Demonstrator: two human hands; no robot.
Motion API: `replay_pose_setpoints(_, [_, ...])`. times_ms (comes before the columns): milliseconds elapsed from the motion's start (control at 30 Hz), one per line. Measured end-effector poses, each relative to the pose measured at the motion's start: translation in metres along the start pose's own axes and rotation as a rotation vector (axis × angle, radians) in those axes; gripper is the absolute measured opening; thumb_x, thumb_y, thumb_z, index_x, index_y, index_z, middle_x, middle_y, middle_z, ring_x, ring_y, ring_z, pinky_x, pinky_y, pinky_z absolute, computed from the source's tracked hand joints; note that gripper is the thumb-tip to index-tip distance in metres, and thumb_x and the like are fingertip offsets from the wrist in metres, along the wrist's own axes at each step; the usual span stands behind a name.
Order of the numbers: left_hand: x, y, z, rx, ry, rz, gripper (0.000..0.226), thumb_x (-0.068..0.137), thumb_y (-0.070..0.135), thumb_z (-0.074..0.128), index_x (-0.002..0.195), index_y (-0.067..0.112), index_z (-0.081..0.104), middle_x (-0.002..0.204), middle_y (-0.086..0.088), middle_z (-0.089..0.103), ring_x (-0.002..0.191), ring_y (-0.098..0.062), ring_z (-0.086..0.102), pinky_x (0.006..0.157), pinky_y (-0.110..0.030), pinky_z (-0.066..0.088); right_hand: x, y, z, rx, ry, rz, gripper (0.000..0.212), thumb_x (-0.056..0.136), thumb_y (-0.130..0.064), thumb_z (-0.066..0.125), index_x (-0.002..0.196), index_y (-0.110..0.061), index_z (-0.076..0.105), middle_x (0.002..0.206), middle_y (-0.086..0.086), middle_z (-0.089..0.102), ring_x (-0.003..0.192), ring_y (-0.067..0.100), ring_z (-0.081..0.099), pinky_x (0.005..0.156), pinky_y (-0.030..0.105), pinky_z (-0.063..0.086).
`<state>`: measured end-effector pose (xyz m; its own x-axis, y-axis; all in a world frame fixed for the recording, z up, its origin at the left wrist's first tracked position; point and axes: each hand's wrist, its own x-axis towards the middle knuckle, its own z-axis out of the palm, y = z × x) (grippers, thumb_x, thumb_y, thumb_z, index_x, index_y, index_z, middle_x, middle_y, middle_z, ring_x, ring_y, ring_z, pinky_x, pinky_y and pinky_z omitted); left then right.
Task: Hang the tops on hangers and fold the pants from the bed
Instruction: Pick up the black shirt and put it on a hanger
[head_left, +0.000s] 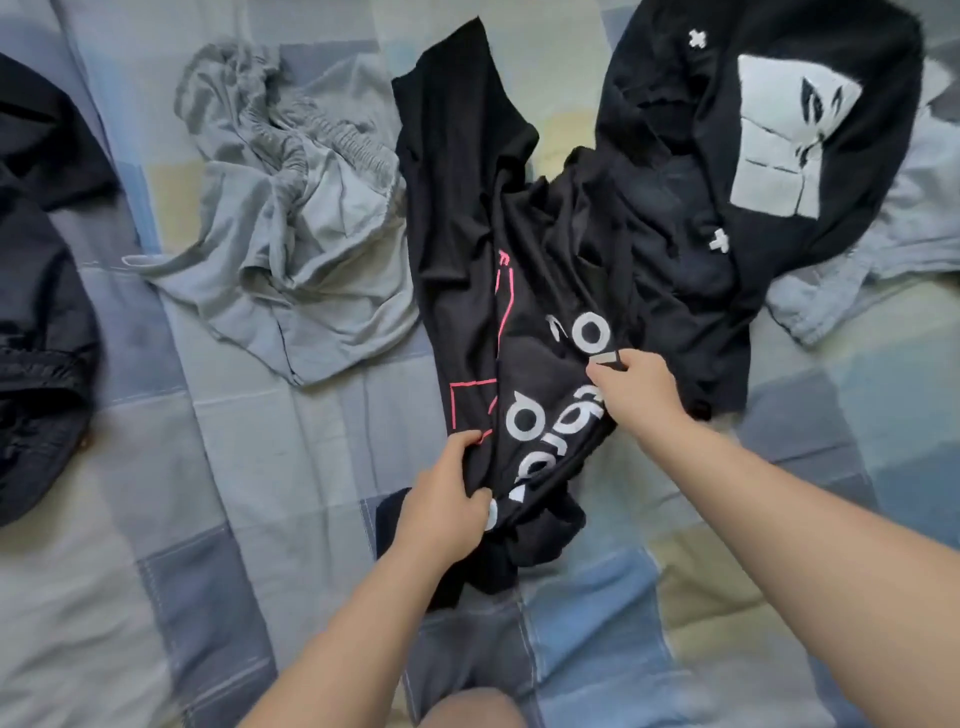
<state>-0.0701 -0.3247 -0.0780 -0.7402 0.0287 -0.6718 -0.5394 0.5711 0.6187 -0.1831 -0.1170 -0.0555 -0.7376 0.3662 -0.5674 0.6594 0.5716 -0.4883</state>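
Bed (208, 467): covered in a patchwork of blue, grey and pale yellow; the frame is filled by it.
Open room: bare cover is shown at lower left and lower right of the arms, and in a strip between the dark garment (36, 291) at the left border and the grey pants (291, 218).
Lettered black top (467, 249): laid crumpled down the middle of the bed. Its left edge lies just beside the grey pants and its upper right side touches the graphic black top (654, 104). Which of the two lies uppermost cannot be told.
Light blue garment (841, 280): partly tucked under the graphic black top at the right.
Writing: rounded white letters are run along the lettered top, seen sideways and creased. Single shapes like "o", "g" and "a" are made out, but no whole word. Thin pink outlines are printed beside them.
Graphic: a white blocky panel with black strokes and two small white crosses is carried by the other top.
Left hand (447, 499): its fingers (478, 501) are curled on a bunch of the lettered top's near end.
Right hand (631, 387): its fingers (602, 371) are closed in a pinch on the lettered cloth.
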Motion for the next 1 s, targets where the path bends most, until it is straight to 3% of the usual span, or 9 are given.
replay_pose_setpoints(233, [-0.101,-0.007,0.052,0.181,-0.361,-0.123,0.059,0.087,0.023,0.057,0.138,0.043,0.036,0.103,0.005,0.068,0.092,-0.018,0.063,0.083,-0.035,0.053,-0.104,0.125,-0.045,0.03,-0.045,0.283,0.031,0.087,-0.019,0.065,0.068,-0.015,0.042,0.067,0.008,0.04,0.067,0.022,0.037,0.061,0.035,0.027])
replay_pose_setpoints(367, [-0.136,-0.011,0.068,0.205,-0.414,-0.16,0.06,0.084,0.028,0.063,0.138,0.043,0.04,0.113,0.005,0.068,0.099,-0.02,0.064,0.089,-0.037,0.053,-0.146,0.166,-0.056,0.032,-0.041,0.405,0.041,0.093,-0.017,0.063,0.062,-0.015,0.036,0.061,0.005,0.039,0.071,0.024,0.039,0.058,0.035,0.027])
replay_pose_setpoints(433, [-0.138,-0.012,0.067,0.145,-0.397,-0.178,0.056,0.084,0.035,0.067,0.136,0.04,0.044,0.106,0.005,0.068,0.098,-0.02,0.065,0.088,-0.036,0.053,-0.154,0.161,-0.061,0.002,-0.053,0.421,0.023,0.093,-0.017,0.062,0.074,-0.014,0.049,0.074,0.006,0.054,0.081,0.029,0.049,0.066,0.036,0.039])
replay_pose_setpoints(467, [-0.136,-0.013,0.064,0.096,-0.373,-0.192,0.052,0.085,0.038,0.068,0.134,0.038,0.048,0.098,0.007,0.067,0.094,-0.018,0.067,0.086,-0.033,0.053,-0.154,0.155,-0.063,-0.016,-0.067,0.407,0.01,0.092,-0.019,0.064,0.093,-0.013,0.057,0.094,0.009,0.061,0.094,0.032,0.055,0.081,0.038,0.046])
replay_pose_setpoints(533, [-0.126,-0.012,0.057,0.031,-0.273,-0.199,0.046,0.088,0.044,0.067,0.131,0.032,0.055,0.095,0.012,0.064,0.094,-0.012,0.064,0.083,-0.028,0.048,-0.146,0.139,-0.064,-0.113,-0.036,0.314,0.052,0.089,-0.028,0.068,0.134,-0.014,0.047,0.136,0.011,0.051,0.124,0.034,0.049,0.107,0.047,0.039])
replay_pose_setpoints(600, [-0.108,-0.013,0.049,-0.005,-0.133,-0.203,0.045,0.091,0.046,0.064,0.132,0.03,0.055,0.11,0.012,0.063,0.105,-0.011,0.06,0.085,-0.027,0.042,-0.137,0.112,-0.063,-0.281,0.043,0.113,0.071,0.088,-0.033,0.069,0.148,-0.019,0.034,0.152,0.007,0.035,0.138,0.033,0.034,0.114,0.049,0.029])
replay_pose_setpoints(733, [-0.055,-0.014,0.029,-0.158,0.072,-0.223,0.055,0.094,0.037,0.065,0.142,0.023,0.043,0.134,0.001,0.056,0.121,-0.017,0.056,0.099,-0.032,0.042,-0.104,0.05,-0.035,-0.432,-0.046,-0.292,0.074,0.091,-0.032,0.067,0.153,-0.025,0.028,0.159,0.001,0.024,0.145,0.027,0.021,0.114,0.048,0.025])
replay_pose_setpoints(833, [-0.014,-0.009,0.014,-0.408,0.157,-0.219,0.062,0.094,0.031,0.067,0.148,0.021,0.037,0.132,0.005,0.056,0.109,-0.006,0.059,0.093,-0.024,0.04,-0.069,0.003,0.001,-0.565,-0.104,-0.51,0.078,0.093,-0.036,0.065,0.157,-0.028,0.02,0.165,0.0,0.016,0.15,0.025,0.013,0.118,0.047,0.021])
replay_pose_setpoints(1000, [0.046,0.008,-0.014,-0.855,0.223,-0.241,0.05,0.097,0.024,0.066,0.141,0.017,0.044,0.121,0.0,0.064,0.107,-0.017,0.067,0.099,-0.045,0.054,-0.005,-0.071,0.056,-0.749,-0.056,-0.622,0.088,0.095,-0.05,0.059,0.159,-0.035,0.001,0.169,0.0,-0.002,0.155,0.028,-0.002,0.12,0.053,0.014])
